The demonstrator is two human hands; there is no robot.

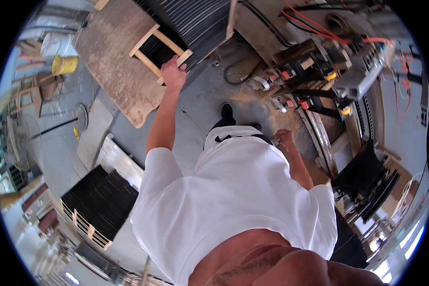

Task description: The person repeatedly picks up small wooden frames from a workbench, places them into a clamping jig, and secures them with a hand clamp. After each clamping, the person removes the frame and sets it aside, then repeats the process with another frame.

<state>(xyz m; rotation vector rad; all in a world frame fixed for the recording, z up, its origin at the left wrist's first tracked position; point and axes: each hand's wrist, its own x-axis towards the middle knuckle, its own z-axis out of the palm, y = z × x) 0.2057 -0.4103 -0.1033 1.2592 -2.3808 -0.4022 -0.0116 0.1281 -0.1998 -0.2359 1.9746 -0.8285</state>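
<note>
My left hand [174, 71] reaches forward with its fingers closed round the near bar of a light wooden frame [148, 63]. The frame is made of several narrow bars with an opening in the middle. It lies at the edge of a worn brown board [112, 57], next to a stack of dark ribbed strips [193, 21]. Low at my right side, my right hand [286, 137] is beside my waist with its fingers curled in. What it holds, if anything, is too small to make out.
A machine with metal rails and red and yellow parts [314, 102] stands at right, sawdust [276, 112] below it. Dark slats [102, 200] are stacked at lower left. A round-based stand [81, 117], a yellow bucket [65, 65] and a white bucket [57, 45] are at left.
</note>
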